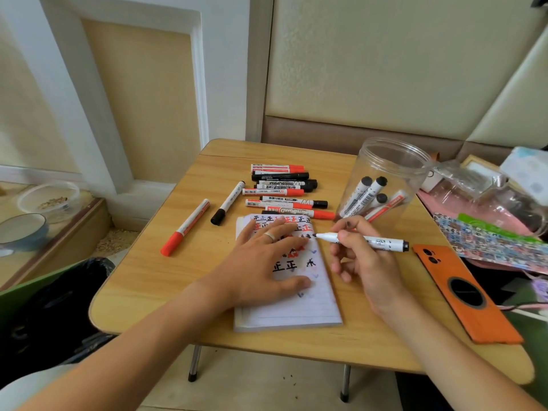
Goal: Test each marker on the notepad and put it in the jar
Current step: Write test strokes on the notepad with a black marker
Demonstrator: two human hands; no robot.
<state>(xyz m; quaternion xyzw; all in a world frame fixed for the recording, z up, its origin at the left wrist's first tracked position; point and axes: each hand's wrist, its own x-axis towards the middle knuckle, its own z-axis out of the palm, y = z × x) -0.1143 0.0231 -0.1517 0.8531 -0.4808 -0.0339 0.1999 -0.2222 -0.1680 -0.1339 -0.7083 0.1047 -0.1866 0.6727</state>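
We see the left hand (264, 256) spread flat, fingers straight, pressing down the lined white paper notepad (289, 298) on the light wooden table (154, 280). The right hand (360, 256) pinches an uncapped white marker with a black tip (360, 239), tip right at the notepad's right edge among black and red scribbles. Behind, a row of capped red and black markers (283, 188) lies waiting. The clear plastic jar (382, 179) stands beyond the right hand, holding several markers. An orange phone (462, 292) lies alongside.
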